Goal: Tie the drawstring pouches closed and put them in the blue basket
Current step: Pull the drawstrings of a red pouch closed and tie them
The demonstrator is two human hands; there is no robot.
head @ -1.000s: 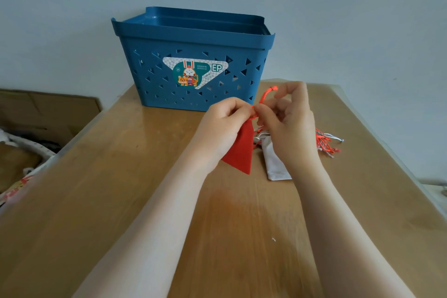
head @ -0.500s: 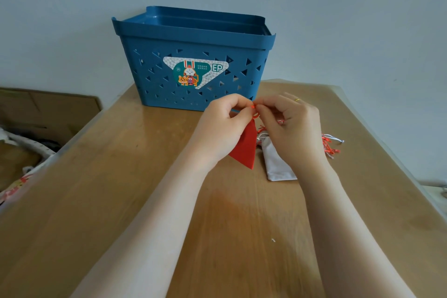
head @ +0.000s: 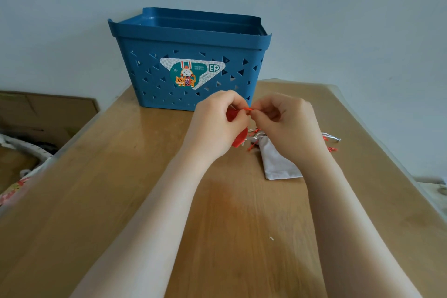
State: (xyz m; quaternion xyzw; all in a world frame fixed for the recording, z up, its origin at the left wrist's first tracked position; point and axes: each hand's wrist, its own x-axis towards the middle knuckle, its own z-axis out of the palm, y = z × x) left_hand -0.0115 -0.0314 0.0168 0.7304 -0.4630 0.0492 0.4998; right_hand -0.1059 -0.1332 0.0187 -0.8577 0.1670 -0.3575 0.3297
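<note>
At frame centre, left hand and right hand pinch the red pouch's drawstring; pulling evenly apart should cinch the knot snugly.

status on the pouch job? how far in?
Done: can't tell, the basket interior is hidden. In hand: left hand and right hand pinch the red cord of the red pouch, held above the table. Left: the white pouch lies there, not binned.
</note>
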